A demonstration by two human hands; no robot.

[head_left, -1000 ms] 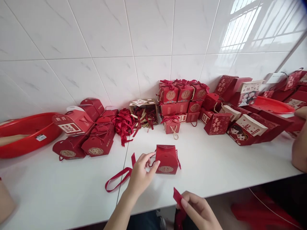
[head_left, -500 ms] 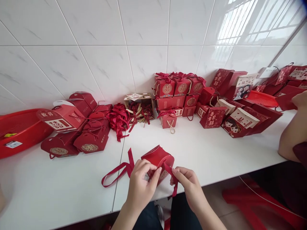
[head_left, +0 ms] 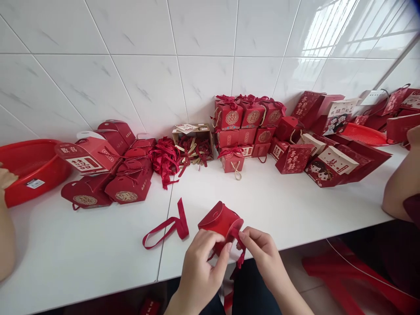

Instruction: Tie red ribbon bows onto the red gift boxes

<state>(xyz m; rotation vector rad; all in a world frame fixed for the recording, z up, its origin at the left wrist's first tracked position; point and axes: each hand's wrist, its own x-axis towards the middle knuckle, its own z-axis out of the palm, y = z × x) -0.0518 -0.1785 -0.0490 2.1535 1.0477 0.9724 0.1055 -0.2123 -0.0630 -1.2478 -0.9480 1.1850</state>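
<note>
A small red gift box [head_left: 219,218] rests near the table's front edge, tilted toward me. My left hand [head_left: 206,260] is closed on its near left side, thumb and fingers against the card. With my right hand [head_left: 260,249] I pinch a dark red ribbon [head_left: 236,236] at the box's right end; the ribbon's tail hangs below the table edge. Another ribbon [head_left: 182,225] lies loosely looped on the white table [head_left: 127,245] to the left of the box. My palms hide the box's underside.
Stacked red boxes [head_left: 251,118] with ribbons stand against the wall. Left of them are an open carton [head_left: 193,129] of ribbons, a ribbon heap [head_left: 164,159], more boxes [head_left: 127,183] and a red basin [head_left: 36,162]. Gift bags [head_left: 334,164] stand at right. Other people's arms [head_left: 398,183] show at both sides.
The box has turned slightly and its round flap faces up more. My left hand has shifted lower along it. Another person's hand has come in by the basin at left.
</note>
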